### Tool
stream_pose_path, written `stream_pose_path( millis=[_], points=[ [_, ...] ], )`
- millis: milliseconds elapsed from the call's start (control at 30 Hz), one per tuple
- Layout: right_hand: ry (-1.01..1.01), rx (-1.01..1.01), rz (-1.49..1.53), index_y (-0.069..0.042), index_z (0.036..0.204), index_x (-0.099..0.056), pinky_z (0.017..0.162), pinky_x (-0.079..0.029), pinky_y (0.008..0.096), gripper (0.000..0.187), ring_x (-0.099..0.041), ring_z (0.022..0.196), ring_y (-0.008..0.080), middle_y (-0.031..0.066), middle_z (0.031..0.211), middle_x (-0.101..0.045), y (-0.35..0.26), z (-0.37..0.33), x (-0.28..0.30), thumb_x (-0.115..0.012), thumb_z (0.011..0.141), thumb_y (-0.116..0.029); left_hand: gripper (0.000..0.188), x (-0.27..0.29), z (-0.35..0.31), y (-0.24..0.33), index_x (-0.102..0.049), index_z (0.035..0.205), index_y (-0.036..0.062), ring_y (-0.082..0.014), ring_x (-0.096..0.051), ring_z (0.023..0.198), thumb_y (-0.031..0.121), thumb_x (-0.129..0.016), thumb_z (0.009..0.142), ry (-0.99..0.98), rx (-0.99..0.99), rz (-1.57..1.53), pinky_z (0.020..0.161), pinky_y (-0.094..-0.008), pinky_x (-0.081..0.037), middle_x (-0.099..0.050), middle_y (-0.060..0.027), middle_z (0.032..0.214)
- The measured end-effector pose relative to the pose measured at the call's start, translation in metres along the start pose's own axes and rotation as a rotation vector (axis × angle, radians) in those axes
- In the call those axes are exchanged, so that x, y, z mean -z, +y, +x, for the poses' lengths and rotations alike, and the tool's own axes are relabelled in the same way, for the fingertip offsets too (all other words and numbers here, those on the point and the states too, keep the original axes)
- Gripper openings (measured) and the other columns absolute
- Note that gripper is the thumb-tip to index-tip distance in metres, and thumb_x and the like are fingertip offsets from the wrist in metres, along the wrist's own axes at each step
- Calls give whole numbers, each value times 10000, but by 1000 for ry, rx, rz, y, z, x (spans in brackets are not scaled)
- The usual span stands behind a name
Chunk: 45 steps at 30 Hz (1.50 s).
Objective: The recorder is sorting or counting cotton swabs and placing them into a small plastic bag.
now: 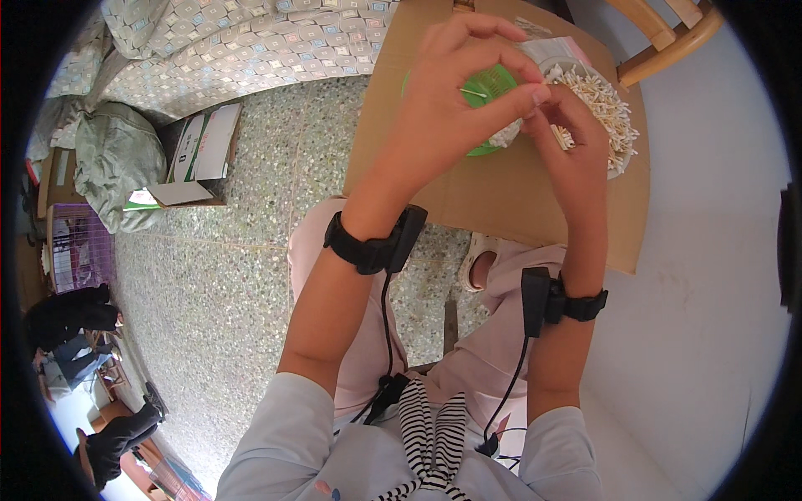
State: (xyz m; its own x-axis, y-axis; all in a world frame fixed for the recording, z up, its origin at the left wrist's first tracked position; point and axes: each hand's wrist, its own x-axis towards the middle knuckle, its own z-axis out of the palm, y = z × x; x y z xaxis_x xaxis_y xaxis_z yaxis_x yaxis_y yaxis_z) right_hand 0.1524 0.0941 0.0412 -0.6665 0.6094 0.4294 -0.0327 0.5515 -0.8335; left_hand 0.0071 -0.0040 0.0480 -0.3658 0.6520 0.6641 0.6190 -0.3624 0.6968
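Observation:
Above a brown cardboard sheet (501, 188), my left hand (468, 92) and my right hand (576, 125) meet at the fingertips. The left thumb and forefinger are pinched together; whatever lies between them is too small to make out. A small bunch of cotton swabs (562, 138) shows inside the curled fingers of my right hand. Beneath my left hand is a green basket (483, 152), partly hidden, with a single cotton swab (474, 93) visible over it. Beside my right hand, a round white bowl (620, 171) is heaped with loose cotton swabs (614, 117).
Behind the bowl lies a clear plastic bag (551, 48). A wooden chair (668, 42) stands at the far right by the white wall (710, 225). Leftward are an opened carton (205, 146), a grey-green sack (121, 159) and a patterned cloth (251, 50). Other people (121, 438) appear at the lower left.

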Motion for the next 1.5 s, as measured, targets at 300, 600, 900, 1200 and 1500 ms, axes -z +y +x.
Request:
stream_pose_path(
  millis=[300,600,900,1200,1500],
  points=[
    [149,-15,-76,-33,970,-674,663,-485,248,143,-599,693,110,28,874,-685,4,2,13,-728,874,-123,158,7,7,5,-698,969,62,-271,-522,1153,185,-727,873,19,91,55,1011,-388,-373,-575,-131,1164],
    [161,114,-405,-56,914,-673,582,-470,260,156,-596,639,127,23,841,-673,-3,2,12,-771,824,-137,193,6,1,-6,-726,905,82,-186,-570,1050,269,-731,860,54,159,64,882,-312,-443,-632,-45,1122],
    [200,117,-422,-61,894,-681,580,-471,263,160,-600,630,125,20,821,-677,-3,2,12,-792,794,-118,205,6,0,-8,-763,857,93,-207,-570,1064,293,-720,871,55,121,208,924,-341,-428,-657,-44,1073],
    [293,-15,-6,-25,964,-718,708,-504,227,131,-635,788,74,10,919,-711,-3,2,18,-749,842,-57,158,13,3,-7,-757,922,104,-245,-536,1117,241,-750,844,14,128,182,992,-376,-388,-620,-71,1137],
    [213,-56,121,-14,1024,-718,747,-495,217,162,-632,806,76,28,956,-708,-8,2,19,-722,866,-52,148,14,7,1,-754,934,117,-279,-479,1199,196,-777,811,-61,80,194,1046,-417,-335,-588,-83,1208]
  ],
)
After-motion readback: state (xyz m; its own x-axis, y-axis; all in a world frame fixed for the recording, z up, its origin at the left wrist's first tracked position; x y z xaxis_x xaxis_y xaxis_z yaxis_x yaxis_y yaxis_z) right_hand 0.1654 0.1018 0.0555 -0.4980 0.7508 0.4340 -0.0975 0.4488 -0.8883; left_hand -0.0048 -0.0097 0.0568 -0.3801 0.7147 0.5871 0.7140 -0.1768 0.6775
